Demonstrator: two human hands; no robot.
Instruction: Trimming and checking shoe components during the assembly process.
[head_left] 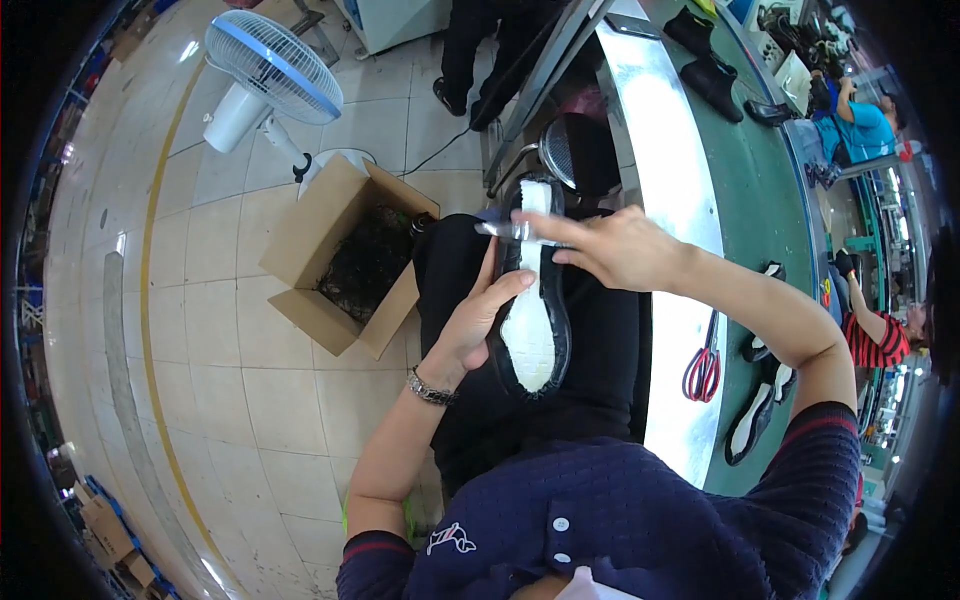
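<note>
A black shoe (563, 345) lies sole up across my lap, with a white filler strip (528, 340) down the middle of its bottom. My left hand (472, 328) grips its left side, thumb pressed on the white strip. Over the upper part of the sole, my right hand (625, 250) is closed around a slim, shiny tool (495, 229). The tool points left across the shoe; it is smeared by motion, so its exact kind does not show.
An open cardboard box (318, 225) of black scraps stands left of my legs, a fan (272, 65) beyond it. Red-handled scissors (704, 372) lie on the metal ledge (668, 150) at right. Several shoes rest on the green conveyor belt (745, 205). Other people are around.
</note>
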